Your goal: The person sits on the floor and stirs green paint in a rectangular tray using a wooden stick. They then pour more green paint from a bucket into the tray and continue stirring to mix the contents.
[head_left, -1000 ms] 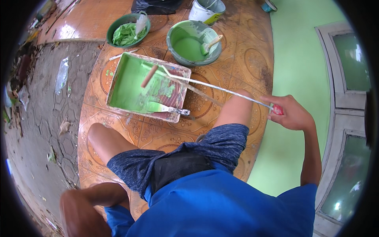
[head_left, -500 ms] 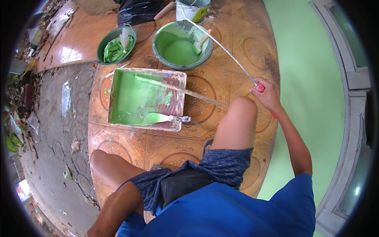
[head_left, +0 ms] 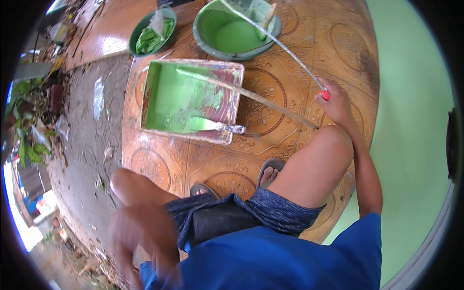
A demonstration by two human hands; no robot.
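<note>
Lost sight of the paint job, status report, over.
Right hand grips long roller handle, far end in green paint basin. Left hand blurred, empty. Stir stick lies across paint tray.

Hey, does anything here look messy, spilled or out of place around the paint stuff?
The rectangular paint tray sits askew on the patterned tiles, its rim and right side smeared with green paint and bare reddish patches. A paint-crusted stick lies across it, sticking out over the floor. No puddle shows on the tiles.
</note>
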